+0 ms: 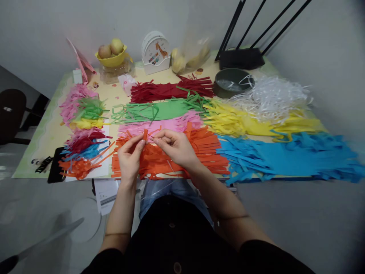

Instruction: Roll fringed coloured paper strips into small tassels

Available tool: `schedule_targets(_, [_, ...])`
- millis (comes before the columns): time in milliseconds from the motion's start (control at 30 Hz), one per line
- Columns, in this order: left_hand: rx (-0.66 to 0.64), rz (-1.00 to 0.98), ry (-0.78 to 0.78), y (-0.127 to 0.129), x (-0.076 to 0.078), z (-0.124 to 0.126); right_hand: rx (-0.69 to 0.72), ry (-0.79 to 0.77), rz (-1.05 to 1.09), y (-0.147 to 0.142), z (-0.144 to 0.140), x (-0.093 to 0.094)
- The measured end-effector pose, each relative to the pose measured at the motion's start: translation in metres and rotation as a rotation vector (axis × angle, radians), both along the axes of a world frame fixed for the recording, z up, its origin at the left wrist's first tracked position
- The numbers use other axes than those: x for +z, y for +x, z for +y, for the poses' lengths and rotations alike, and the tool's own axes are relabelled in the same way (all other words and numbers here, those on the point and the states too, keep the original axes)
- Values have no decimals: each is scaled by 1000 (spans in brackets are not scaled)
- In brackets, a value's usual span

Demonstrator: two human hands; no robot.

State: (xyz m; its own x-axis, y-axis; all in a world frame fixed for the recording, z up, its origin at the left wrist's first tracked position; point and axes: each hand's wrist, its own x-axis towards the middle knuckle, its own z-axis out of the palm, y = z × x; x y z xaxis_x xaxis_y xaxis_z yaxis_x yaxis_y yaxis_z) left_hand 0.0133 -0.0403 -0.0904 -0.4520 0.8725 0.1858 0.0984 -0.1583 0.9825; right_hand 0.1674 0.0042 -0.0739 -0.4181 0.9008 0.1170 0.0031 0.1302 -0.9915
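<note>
Over a table spread with cut paper, the left hand (129, 155) pinches a short orange paper strip (145, 134) upright, its long axis toward twelve o'clock; the right hand (176, 146), at three o'clock, closes narrow fingertips (156, 140) just beside it, above the orange fringed sheet (205, 150).

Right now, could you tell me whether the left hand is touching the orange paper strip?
Touching: the head view shows the left hand pinching the orange strip between its fingertips.
</note>
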Motion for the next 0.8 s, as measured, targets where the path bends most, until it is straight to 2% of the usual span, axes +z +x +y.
schedule_targets(567, [11, 40, 12, 1, -1, 1, 49, -66, 12, 1, 3, 2])
schedule_targets(800, [-126, 260, 69, 0, 3, -2, 70, -75, 95, -1, 6, -11])
